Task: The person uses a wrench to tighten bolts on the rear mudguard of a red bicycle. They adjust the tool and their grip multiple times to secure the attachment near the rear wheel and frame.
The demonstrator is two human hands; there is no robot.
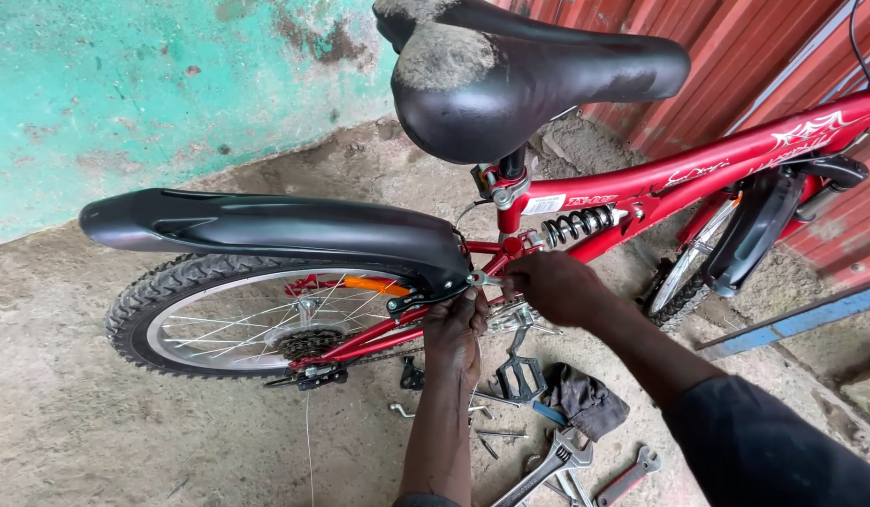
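1. Mudguard, black plastic, runs from the left of the frame to the centre in the head view, arching over the rear wheel of a red bicycle; its inner end meets the frame just below the seat post
2. At that inner end I see a small metal spanner set on the mudguard's bracket, right of centre in the frame
3. My left hand comes up from the bottom centre, fingers curled closed under the end of the mudguard, touching the bracket area; I cannot tell exactly what the fingers pinch
4. My right hand comes in from the lower right in a dark sleeve, closed into a loose fist just beside the spanner's end, with the fingertips at it; whether it truly holds the tool is hidden by the knuckles
5. Above the hands the worn black saddle fills the top centre, and a coil spring sits on the frame just right of the seat post
6. On the concrete floor at the bottom centre lie an adjustable wrench, a red-handled spanner, a loose black pedal and a dark rag, all near each other
7. Upper left shows a peeling turquoise wall; upper right shows red corrugated sheeting
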